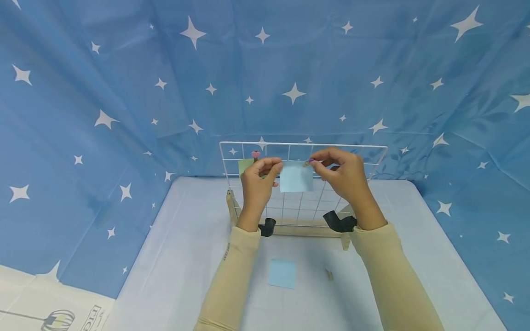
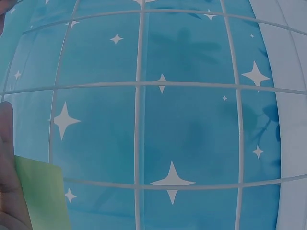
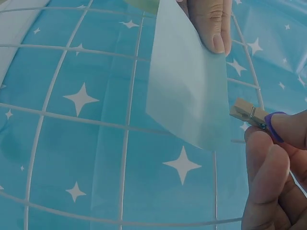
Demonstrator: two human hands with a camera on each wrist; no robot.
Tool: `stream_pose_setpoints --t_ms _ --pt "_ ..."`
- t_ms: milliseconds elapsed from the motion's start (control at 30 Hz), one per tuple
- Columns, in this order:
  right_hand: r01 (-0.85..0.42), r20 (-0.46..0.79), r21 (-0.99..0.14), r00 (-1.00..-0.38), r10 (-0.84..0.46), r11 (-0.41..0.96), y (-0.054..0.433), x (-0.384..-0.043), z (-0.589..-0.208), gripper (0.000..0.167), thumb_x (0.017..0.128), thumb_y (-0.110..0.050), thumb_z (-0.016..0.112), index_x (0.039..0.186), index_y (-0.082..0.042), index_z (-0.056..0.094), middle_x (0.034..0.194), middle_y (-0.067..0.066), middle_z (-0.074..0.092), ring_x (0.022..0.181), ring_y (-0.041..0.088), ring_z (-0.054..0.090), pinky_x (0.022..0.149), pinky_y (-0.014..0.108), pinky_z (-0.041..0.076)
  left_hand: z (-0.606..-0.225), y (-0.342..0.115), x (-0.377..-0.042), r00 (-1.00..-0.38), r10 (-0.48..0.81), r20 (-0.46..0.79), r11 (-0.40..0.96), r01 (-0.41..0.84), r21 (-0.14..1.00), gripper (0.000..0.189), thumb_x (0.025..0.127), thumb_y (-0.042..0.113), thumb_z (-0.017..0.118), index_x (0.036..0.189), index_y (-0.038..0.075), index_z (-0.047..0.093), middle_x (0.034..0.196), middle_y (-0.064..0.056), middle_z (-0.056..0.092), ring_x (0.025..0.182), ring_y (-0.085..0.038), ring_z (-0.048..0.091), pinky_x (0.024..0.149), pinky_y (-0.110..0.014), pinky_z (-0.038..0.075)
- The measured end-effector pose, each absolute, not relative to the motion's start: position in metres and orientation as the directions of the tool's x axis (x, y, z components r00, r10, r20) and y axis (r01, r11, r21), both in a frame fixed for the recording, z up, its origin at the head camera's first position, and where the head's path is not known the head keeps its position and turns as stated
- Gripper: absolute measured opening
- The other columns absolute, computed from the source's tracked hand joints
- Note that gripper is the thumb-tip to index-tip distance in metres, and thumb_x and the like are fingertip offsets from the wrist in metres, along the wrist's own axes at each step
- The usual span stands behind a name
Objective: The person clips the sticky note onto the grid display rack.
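A light blue square paper note (image 1: 296, 178) is up in front of the white wire grid (image 1: 302, 145). My left hand (image 1: 257, 184) pinches it by its upper left corner between thumb and fingers. My right hand (image 1: 341, 172) pinches a small wooden clothespin (image 3: 249, 113) with a purple piece at its thumb end. In the right wrist view the clothespin's tip is right by the top edge of the note, which bends slightly. Behind my left hand, a green paper note (image 1: 245, 164) hangs on the grid under a clip with a pink heart (image 1: 256, 154).
The grid stands on a beige base (image 1: 306, 230) on a white-covered table (image 1: 190, 257). Nearer to me lie another light blue note (image 1: 282, 273) and a small wooden clothespin (image 1: 329, 275). A blue curtain with white stars (image 1: 290, 59) hangs behind and at the sides.
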State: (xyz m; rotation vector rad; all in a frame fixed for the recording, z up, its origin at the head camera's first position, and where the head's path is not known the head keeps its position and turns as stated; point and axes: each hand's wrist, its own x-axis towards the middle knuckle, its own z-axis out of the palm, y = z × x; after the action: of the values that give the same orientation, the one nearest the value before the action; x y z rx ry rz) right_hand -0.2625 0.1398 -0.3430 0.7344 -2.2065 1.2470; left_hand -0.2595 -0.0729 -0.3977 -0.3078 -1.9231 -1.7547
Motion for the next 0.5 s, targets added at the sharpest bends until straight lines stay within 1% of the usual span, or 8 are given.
stream_pose_setpoints --t_ms 167,367,500 --pt "-0.689 0.677 -0.591 -0.707 -0.207 0.420 0.1376 -0.2629 -0.3433 0.010 0.095 0.009 0.076 0.100 0.002 0.082 0.093 0.017 0.081 0.069 0.011 0.071 0.063 0.010 0.055 -0.3971 -0.0713 -0.2593 -0.838 -0.174 0.517 0.140 0.498 0.856 0.016 0.102 0.012 0.078 0.112 0.000 0.081 0.101 -0.015 0.079 0.091 -0.028 0.074 0.064 -0.025 0.062" --pt "-0.730 0.730 -0.521 -0.649 -0.212 0.443 0.1353 -0.2644 -0.3436 0.011 0.092 0.011 0.078 0.100 0.004 0.082 0.093 0.018 0.080 0.067 0.030 0.074 0.065 0.006 0.052 -0.3974 -0.0692 -0.2598 -0.829 -0.187 0.527 0.143 0.508 0.850 0.015 0.102 0.011 0.077 0.111 0.000 0.081 0.101 -0.016 0.078 0.090 -0.030 0.074 0.063 -0.024 0.061" --pt "-0.746 0.749 -0.474 -0.621 -0.233 0.468 0.1332 -0.2661 -0.3424 0.009 0.091 0.011 0.079 0.099 0.006 0.081 0.094 0.020 0.080 0.068 0.033 0.074 0.069 0.003 0.049 -0.3984 -0.0684 -0.2603 -0.819 -0.198 0.539 0.154 0.517 0.842 0.014 0.102 0.011 0.077 0.110 0.000 0.081 0.100 -0.015 0.079 0.089 -0.030 0.074 0.062 -0.024 0.061"
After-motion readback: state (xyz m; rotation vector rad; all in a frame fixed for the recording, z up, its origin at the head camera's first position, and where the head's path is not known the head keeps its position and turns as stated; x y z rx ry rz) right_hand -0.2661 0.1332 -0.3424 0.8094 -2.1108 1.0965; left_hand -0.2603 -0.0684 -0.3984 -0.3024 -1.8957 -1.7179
